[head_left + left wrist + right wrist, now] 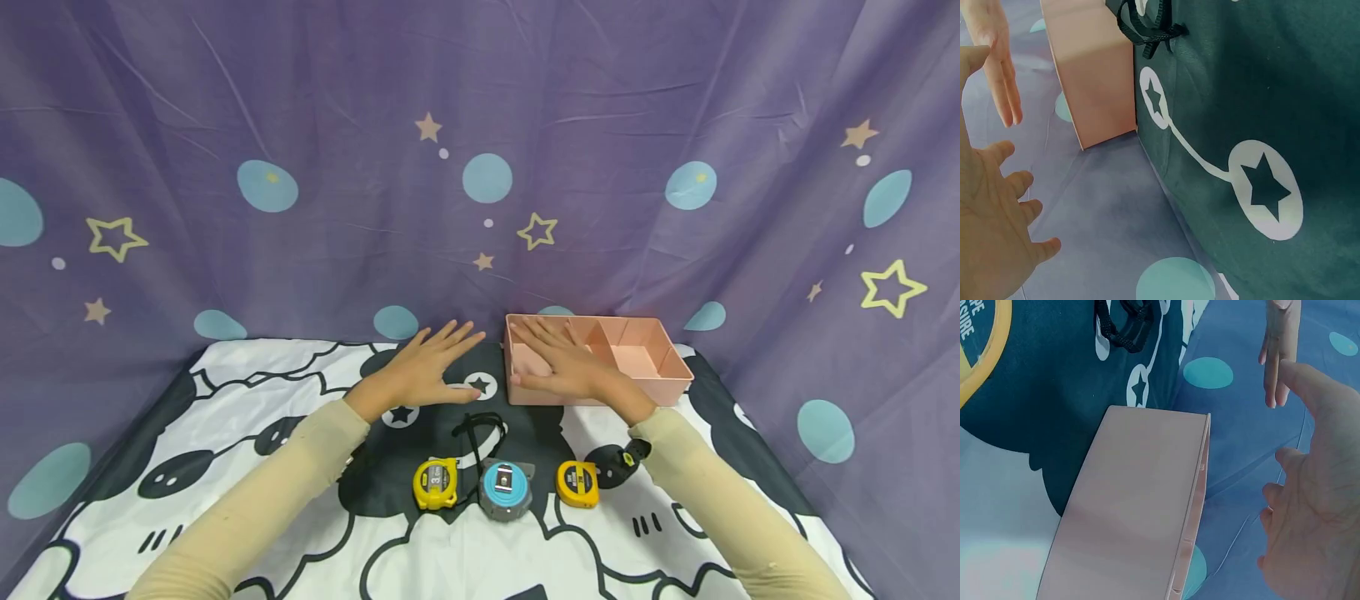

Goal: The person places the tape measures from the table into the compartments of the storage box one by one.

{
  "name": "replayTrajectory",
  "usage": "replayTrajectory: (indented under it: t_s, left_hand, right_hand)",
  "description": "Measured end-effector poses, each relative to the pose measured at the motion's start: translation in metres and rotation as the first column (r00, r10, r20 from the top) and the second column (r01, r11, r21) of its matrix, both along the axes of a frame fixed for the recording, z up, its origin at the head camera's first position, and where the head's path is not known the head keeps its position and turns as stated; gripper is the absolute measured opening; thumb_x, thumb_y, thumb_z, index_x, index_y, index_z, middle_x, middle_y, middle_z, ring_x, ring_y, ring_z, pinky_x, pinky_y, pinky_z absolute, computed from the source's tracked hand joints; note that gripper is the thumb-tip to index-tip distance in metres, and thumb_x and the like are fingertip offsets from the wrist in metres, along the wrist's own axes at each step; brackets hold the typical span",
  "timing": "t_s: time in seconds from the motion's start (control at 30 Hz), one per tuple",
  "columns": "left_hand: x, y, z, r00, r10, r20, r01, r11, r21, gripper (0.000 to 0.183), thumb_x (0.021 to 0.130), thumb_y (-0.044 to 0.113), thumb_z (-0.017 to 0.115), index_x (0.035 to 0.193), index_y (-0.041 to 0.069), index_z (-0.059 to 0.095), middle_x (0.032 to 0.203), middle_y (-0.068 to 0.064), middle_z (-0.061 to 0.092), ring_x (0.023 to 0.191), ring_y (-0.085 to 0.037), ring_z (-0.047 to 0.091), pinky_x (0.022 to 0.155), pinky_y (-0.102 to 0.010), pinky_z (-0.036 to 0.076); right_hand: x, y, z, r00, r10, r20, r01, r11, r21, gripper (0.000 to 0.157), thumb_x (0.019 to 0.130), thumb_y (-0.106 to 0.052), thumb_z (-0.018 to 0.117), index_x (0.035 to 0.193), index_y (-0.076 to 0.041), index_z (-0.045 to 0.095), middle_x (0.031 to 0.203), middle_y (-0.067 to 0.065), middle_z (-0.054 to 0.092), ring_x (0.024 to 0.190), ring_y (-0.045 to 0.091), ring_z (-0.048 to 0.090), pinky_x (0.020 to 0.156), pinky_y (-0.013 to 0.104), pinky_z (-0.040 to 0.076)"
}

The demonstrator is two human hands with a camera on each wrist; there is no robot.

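Both hands hover over the far half of the table with fingers straight and spread, holding nothing. My left hand (422, 372) is above the dark patch of the cloth, left of a pink box (585, 393). In the head view my right hand (564, 367) overlaps the box's left compartment; the right wrist view shows the box's side wall (1129, 494) beside that hand. Nearer lie three tape measures in a row: a yellow one (435, 483), a blue and grey one (505, 492) with a black strap (471, 429), and an orange-yellow one (577, 484).
The box has a divider (602, 343) between two compartments, the right one showing its bare floor. A black and white cartoon cloth (247, 467) covers the table. Behind it hangs a purple curtain (360, 208) with stars and dots, close behind the box.
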State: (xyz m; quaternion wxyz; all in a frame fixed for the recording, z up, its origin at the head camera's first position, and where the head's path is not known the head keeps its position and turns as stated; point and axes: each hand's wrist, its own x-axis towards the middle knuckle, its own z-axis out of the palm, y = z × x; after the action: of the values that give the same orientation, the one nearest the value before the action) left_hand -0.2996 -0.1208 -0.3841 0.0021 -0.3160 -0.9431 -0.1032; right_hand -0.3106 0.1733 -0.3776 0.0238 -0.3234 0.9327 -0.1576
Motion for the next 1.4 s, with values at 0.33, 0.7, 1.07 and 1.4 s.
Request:
replayTrajectory:
  t_s: [0.33,0.7,1.07,1.4]
  left_hand:
    - [0.003,-0.006,0.001,0.999,-0.033,0.034,0.032,0.999,0.014,0.096,0.089,0.070,0.060,0.164,0.029,0.018,0.172,-0.003,0.012,0.160,-0.031,0.008,0.124,-0.067,0.009]
    - [0.016,-0.008,0.002,0.990,-0.100,0.104,0.095,0.994,0.053,0.097,0.084,0.067,0.069,0.162,0.027,0.028,0.170,-0.002,0.020,0.159,-0.030,0.013,0.123,-0.065,0.017]
    - [0.037,-0.008,0.000,0.973,-0.195,0.124,0.186,0.979,0.082,0.088,0.084,0.059,0.074,0.158,0.028,0.039,0.163,-0.009,0.038,0.153,-0.032,0.032,0.118,-0.065,0.031]
    - [0.056,-0.009,-0.006,0.955,-0.276,0.112,0.277,0.961,0.010,0.078,0.078,0.054,0.081,0.144,0.020,0.058,0.145,0.000,0.060,0.135,-0.022,0.056,0.108,-0.047,0.049]
  right_hand:
    - [-0.005,0.003,0.010,1.000,-0.014,0.018,0.014,1.000,-0.012,0.083,0.099,-0.055,0.054,0.165,-0.025,0.014,0.173,0.007,0.007,0.160,0.033,0.001,0.123,0.068,0.002]
    - [-0.023,0.035,0.039,0.993,-0.099,-0.066,0.096,0.994,-0.048,0.075,0.101,-0.049,0.054,0.162,-0.016,0.027,0.167,0.020,0.024,0.156,0.043,0.016,0.121,0.069,0.011]
    - [-0.036,0.082,0.065,0.977,-0.213,-0.032,0.206,0.967,-0.148,0.068,0.104,-0.045,0.052,0.160,-0.010,0.033,0.164,0.021,0.031,0.153,0.047,0.023,0.122,0.064,0.021]
    - [-0.044,0.135,0.067,0.921,-0.380,0.086,0.388,0.914,-0.122,0.071,0.104,-0.047,0.051,0.158,-0.005,0.035,0.158,0.028,0.038,0.143,0.051,0.038,0.114,0.067,0.033]
